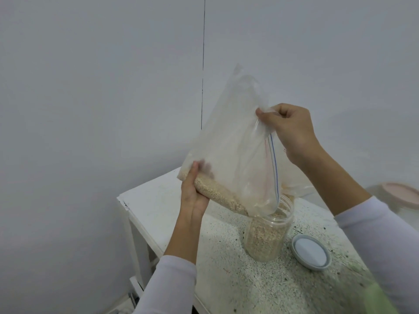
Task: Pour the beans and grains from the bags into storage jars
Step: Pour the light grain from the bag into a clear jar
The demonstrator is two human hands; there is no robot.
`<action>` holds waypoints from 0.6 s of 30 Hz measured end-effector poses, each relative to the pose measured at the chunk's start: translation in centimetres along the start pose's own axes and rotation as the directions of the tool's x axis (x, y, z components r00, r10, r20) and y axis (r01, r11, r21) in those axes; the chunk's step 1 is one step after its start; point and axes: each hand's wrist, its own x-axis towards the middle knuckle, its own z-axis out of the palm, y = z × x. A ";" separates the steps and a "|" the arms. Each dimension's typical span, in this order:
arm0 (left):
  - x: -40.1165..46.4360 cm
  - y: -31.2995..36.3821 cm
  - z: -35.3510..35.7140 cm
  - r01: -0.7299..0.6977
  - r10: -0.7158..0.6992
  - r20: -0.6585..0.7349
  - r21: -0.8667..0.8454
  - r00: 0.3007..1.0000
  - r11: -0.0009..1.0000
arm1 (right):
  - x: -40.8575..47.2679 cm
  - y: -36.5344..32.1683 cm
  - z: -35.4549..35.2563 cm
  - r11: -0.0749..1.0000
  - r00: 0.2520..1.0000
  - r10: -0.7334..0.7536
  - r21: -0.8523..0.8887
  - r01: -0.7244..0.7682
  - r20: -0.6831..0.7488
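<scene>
Head view
Bag: a clear zip bag (229,141) is tilted over the jar, its open mouth dipping into the jar's rim at 5 o'clock of the bag; pale grains (217,193) lie along its lower edge.
Jar: a clear storage jar (267,232) stands on the counter, roughly two-thirds full of the same pale grains.
Left hand: the left hand (195,189) cups and grips the bag's low grain-filled corner, fingers curled round it.
Right hand: the right hand (288,125) pinches the bag's upper edge near the zip strip.
Lid: a pale blue lid (311,252) lies flat at 3 o'clock of the jar, just beside it.
Other container: a pink-lidded one (401,196) sits blurred at the right edge; contents cannot be told.
Counter: a white speckled counter (238,279), chipped at its far left corner.
Room: plain grey-white wall (102,87) with a thin dark vertical seam.
</scene>
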 end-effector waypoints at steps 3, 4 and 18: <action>0.1 0.3 0.8 0.004 -0.005 -0.043 -0.036 0.999 0.999 | -0.1 -0.4 -1.2 0.999 0.999 0.031 0.034 -0.031 0.010; 0.2 0.4 0.9 0.005 -0.007 -0.046 -0.041 0.999 0.999 | -0.1 -0.4 -1.6 0.998 0.999 0.042 0.037 -0.043 0.017; 0.3 1.5 1.2 -0.073 0.078 -0.157 0.040 0.985 0.997 | -0.3 0.1 -5.4 1.000 0.996 0.015 0.006 -0.015 -0.083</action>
